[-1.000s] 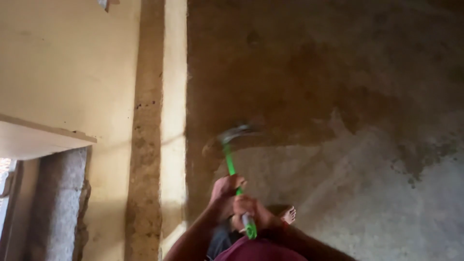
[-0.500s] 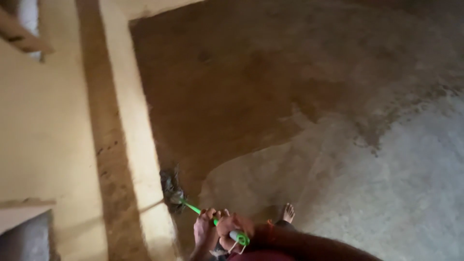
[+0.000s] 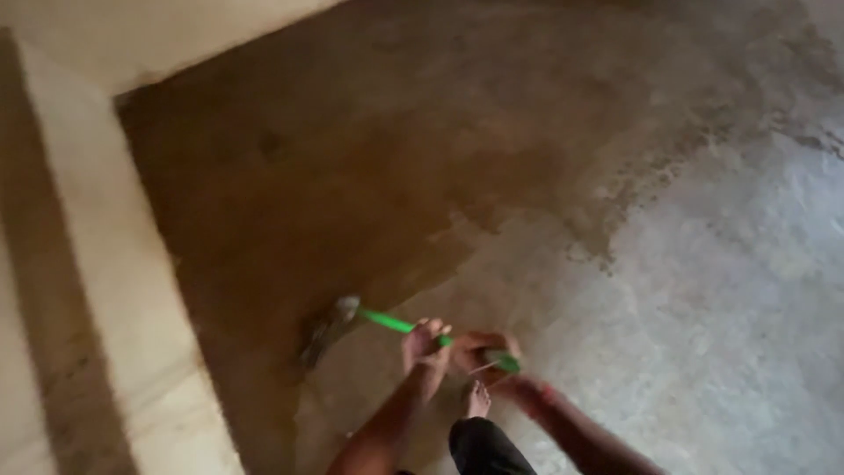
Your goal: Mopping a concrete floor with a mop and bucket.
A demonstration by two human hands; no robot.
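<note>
Both my hands grip a brush by its green handle. My left hand holds the handle nearer the head, and my right hand closes on its end. The blurred bristle head rests on the floor to the left of my hands, at the edge of the dark wet patch. The handle lies almost level, pointing left. My bare foot stands just below my hands.
A pale yellow wall base runs down the left side and meets another wall at the top left corner. Grey, drier concrete floor spreads to the right.
The brush came down from a raised position to the floor by the left wall, then moved right, away from it. The view has swung, so the corner now shows.
</note>
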